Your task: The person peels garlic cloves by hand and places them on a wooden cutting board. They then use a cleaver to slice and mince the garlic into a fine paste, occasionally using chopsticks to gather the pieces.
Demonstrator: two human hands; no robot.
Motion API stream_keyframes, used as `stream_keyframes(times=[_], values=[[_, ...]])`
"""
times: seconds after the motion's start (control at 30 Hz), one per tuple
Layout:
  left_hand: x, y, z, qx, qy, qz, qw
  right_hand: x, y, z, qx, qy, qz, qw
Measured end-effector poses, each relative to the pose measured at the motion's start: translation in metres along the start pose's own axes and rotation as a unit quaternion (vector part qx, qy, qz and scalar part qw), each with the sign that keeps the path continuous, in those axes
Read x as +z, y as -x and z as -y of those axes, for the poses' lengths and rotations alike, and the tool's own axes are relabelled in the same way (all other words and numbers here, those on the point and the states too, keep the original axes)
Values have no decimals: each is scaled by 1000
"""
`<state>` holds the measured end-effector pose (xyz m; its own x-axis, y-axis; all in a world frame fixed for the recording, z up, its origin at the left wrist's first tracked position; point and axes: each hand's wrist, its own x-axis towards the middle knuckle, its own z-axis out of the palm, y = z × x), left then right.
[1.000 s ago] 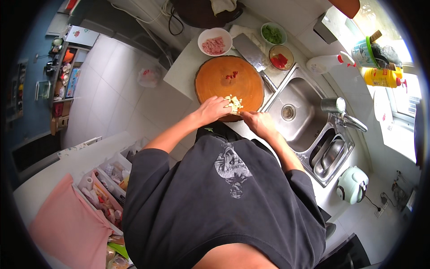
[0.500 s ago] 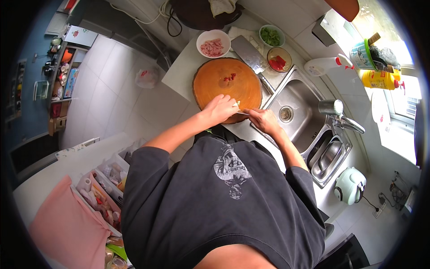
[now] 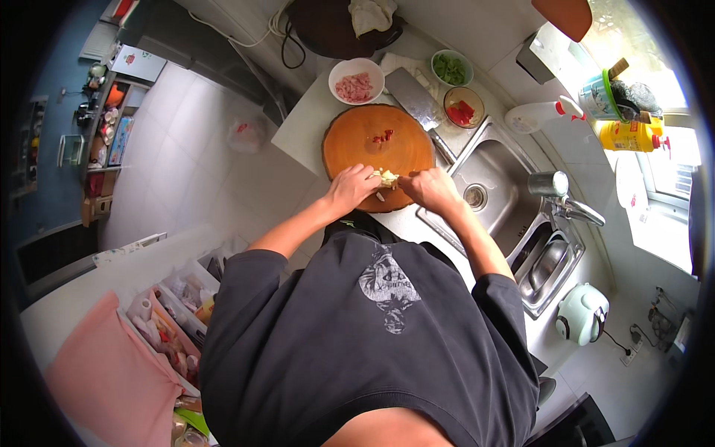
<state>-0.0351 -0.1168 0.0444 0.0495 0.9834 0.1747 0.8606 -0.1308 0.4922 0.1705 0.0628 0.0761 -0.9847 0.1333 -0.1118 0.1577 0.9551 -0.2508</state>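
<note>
A round wooden chopping board (image 3: 354, 138) lies on the counter in front of me. Near its close edge sits a small heap of chopped pale yellow pieces (image 3: 387, 177), perhaps garlic, between my two hands. My left hand (image 3: 351, 188) is closed, with its fingertips bent against the left side of the heap. On the right, my right hand (image 3: 432, 189) is closed round a small knife, whose blade is mostly hidden now. One whitish piece (image 3: 380, 197) lies apart, closer to me. Chopped red bits (image 3: 383, 137) rest farther back on the board.
Behind the board stand a bowl of diced pink meat (image 3: 356, 86), a cleaver (image 3: 414, 97), a bowl of green leaves (image 3: 450, 68) and a glass bowl of red pieces (image 3: 462, 109). A steel sink (image 3: 514, 201) with a tap (image 3: 581, 210) is at the right.
The pale pieces now show as a wider heap between my hands. My left hand has drawn slightly left, and my right hand has turned over the knife, covering its blade.
</note>
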Motion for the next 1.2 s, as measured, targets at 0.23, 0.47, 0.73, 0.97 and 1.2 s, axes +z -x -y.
stream_keyframes(times=[0.23, 0.47, 0.73, 0.97, 1.2], values=[[-19, -14, -5, 19, -70, 31, 997, 4, 9, 1, 15, -58, -45, 997], [-20, 8, -1, 78, -6, 115, 990, 0, 38, 55, 77, -110, 3, 991], [-11, -5, 3, 70, -16, 81, 994, 3, 30, 43, 103, -79, -31, 991], [-3, -2, 4, 29, 11, 2, 1000, -8, 12, 31, 93, -32, 30, 995], [-3, -22, -5, 73, -45, 31, 996, 10, 28, 9, 54, -64, 20, 996]])
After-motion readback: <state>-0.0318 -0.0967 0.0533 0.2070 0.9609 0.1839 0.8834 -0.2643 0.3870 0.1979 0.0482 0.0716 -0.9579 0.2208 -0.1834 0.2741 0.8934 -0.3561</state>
